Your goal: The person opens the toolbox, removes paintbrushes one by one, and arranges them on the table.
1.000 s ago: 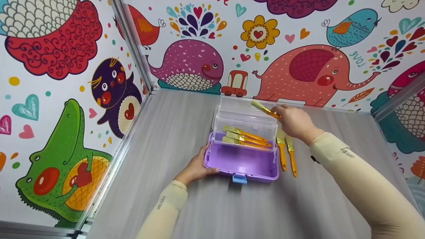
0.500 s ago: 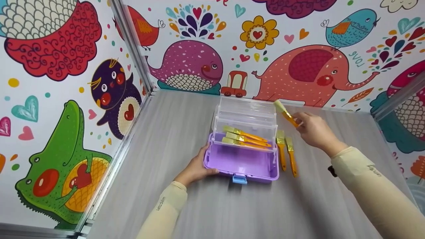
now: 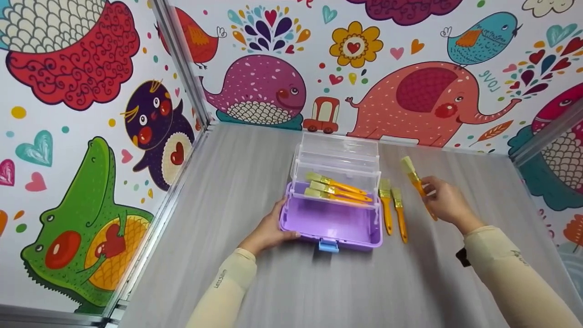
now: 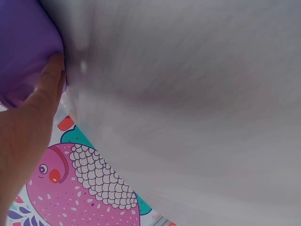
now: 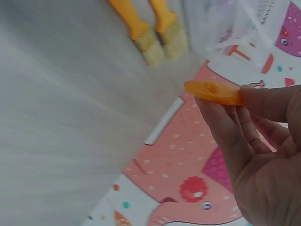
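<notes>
A purple storage box (image 3: 332, 223) stands with its clear lid (image 3: 339, 148) raised at the back. My left hand (image 3: 268, 230) holds its left front corner, thumb at the front rim and fingers (image 4: 49, 75) along the side wall. Inside the box, several paintbrushes (image 3: 339, 187) with orange handles lie across the clear tray (image 3: 373, 200) above the purple bottom. My right hand (image 3: 444, 200) pinches another paintbrush (image 3: 415, 180) between thumb and fingers, bristles pointing away. In the right wrist view, the end of its orange handle (image 5: 214, 92) shows.
Two paintbrushes (image 3: 387, 214) lie side by side on the grey table (image 3: 237, 182), just right of the box. A blue latch (image 3: 329, 246) hangs at the box's front. Printed cartoon walls (image 3: 255, 91) with metal corner posts enclose the table.
My right hand has carried its paintbrush from above the box's right rear to the right, past the two lying brushes, and down nearer to me. The left hand stays put.
</notes>
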Motion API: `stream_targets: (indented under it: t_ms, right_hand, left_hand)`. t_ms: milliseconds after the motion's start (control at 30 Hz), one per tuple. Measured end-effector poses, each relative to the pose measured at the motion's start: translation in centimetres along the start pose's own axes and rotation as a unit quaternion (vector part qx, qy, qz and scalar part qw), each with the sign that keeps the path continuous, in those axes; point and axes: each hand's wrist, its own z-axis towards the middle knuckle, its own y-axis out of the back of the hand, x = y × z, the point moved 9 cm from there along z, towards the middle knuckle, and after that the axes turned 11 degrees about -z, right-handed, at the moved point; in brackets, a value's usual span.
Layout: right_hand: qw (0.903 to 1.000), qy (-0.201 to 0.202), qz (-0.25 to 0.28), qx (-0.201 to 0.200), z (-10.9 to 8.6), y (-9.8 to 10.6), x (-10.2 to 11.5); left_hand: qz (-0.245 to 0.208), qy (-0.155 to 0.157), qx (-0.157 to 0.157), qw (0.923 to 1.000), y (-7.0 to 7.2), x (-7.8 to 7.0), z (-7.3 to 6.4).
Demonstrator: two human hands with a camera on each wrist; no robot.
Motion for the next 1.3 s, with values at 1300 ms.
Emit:
stream_targets:
  t_ms: [1300]
  right_hand:
    - [0.9879, -0.131, 0.040, 0.073, 0.4, -9.1, -5.1]
  left_hand:
    - [0.004, 0.001, 0.001, 1.0000, 0.0, 0.0, -0.1]
